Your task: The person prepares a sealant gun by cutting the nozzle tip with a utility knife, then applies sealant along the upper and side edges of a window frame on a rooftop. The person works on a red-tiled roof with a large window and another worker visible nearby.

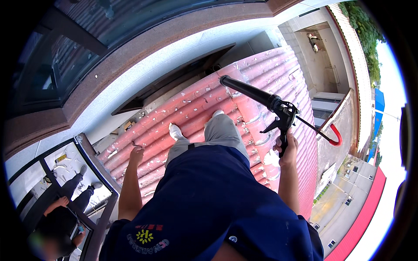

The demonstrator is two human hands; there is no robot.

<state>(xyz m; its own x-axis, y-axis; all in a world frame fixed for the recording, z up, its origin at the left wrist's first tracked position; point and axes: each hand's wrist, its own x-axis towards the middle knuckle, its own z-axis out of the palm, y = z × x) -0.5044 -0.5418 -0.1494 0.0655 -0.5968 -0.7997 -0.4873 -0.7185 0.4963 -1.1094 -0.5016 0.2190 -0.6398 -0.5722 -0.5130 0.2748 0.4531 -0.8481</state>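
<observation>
My right hand (288,148) is wrapped round the handle of a black caulking gun (250,93). The gun's barrel slants up and to the left over the roof, and its long rod with a red hooked end sticks out to the right. On the left, my left hand (137,154) hangs over the red corrugated roof (174,119) with its fingers curled together. A small dark bit shows at those fingertips, too small to name. Both my feet, in white shoes, stand on the roof, which is strewn with pale flakes.
A white wall ledge (109,91) and dark window frames (82,32) run along the far left. At the lower left, another person (56,217) is beside an open window (74,174). Past the roof's right side lie a lower yard and a red-roofed building (361,217).
</observation>
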